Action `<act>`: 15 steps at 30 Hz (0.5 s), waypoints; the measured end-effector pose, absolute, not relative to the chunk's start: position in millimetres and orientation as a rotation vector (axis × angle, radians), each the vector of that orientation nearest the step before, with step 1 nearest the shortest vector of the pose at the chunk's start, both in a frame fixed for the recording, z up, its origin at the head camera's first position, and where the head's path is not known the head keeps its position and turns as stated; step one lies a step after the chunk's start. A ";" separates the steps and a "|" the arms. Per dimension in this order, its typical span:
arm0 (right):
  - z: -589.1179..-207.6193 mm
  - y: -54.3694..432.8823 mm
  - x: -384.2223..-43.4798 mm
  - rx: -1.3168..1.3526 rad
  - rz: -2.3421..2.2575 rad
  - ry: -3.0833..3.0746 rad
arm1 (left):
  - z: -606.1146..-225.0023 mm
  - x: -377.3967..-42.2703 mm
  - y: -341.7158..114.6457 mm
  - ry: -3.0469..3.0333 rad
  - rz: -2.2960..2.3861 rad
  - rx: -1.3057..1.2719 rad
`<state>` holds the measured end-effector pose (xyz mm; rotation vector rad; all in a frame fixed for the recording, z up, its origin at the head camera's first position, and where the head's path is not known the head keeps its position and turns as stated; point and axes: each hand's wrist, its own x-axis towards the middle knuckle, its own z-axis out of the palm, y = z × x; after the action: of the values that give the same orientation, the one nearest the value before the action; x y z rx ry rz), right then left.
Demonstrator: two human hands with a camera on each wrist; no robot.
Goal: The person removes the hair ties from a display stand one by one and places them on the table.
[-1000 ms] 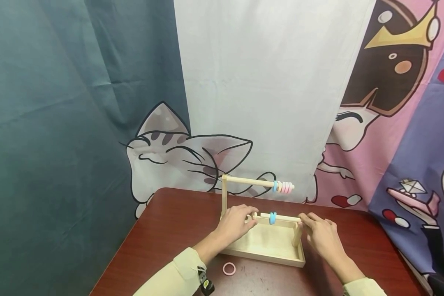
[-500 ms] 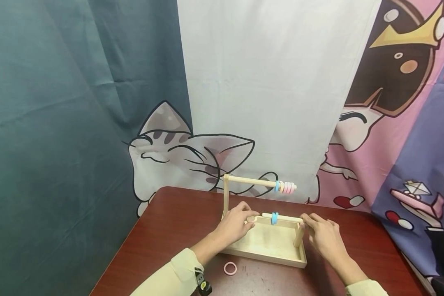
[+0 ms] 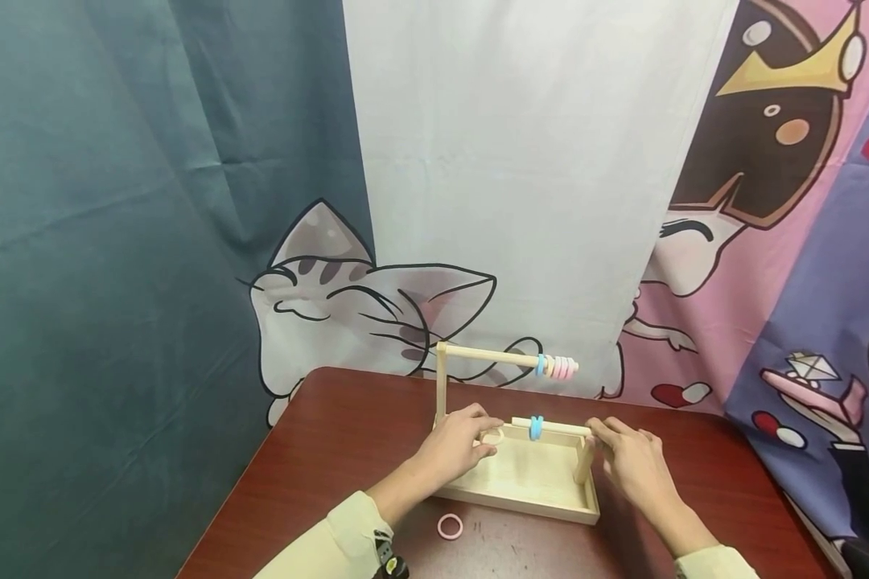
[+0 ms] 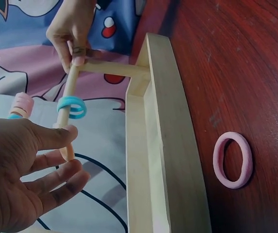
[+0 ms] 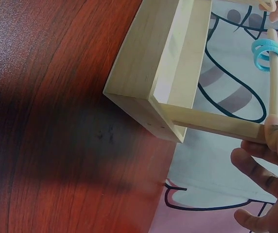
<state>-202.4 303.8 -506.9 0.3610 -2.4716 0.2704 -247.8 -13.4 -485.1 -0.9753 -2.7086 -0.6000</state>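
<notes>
Ok, pink round ring (image 3: 450, 527) on red-brown wood table (image 3: 362, 414) nearest; left hand (image 3: 455, 441) pinching cream round ring (image 3: 502, 437) just off light-wood rod (image 3: 568, 429), right hand (image 3: 632, 460) pinching its other end, 2 blue rings (image 3: 535, 429) on it. Prob threading, maybe unloading; threading needs hole lined up w/ tip.

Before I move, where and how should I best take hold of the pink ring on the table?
Probably pinch the pink ring by the part of its band nearest you, from above, thumb outside and a finger in the hole. It lies flat on the table, its hole uncovered, and the tray wall stands beyond its far side.
</notes>
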 end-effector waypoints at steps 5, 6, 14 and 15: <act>-507.0 304.3 -203.0 0.352 0.272 -2.492 | -489.5 -246.2 -16.0 -2.712 -0.634 -0.975; -507.3 304.5 -203.2 0.351 0.270 -2.497 | -490.1 -245.7 -16.5 -2.710 -0.631 -0.978; -507.8 304.9 -203.8 0.344 0.273 -2.515 | -493.5 -241.2 -18.4 -2.682 -0.641 -1.026; -507.8 305.0 -203.8 0.342 0.275 -2.516 | -494.4 -240.6 -18.3 -2.681 -0.642 -1.034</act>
<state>-203.8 305.0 -507.8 0.3425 -2.5156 0.2745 -240.6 -18.3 -494.4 -1.0339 -2.6809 -0.6425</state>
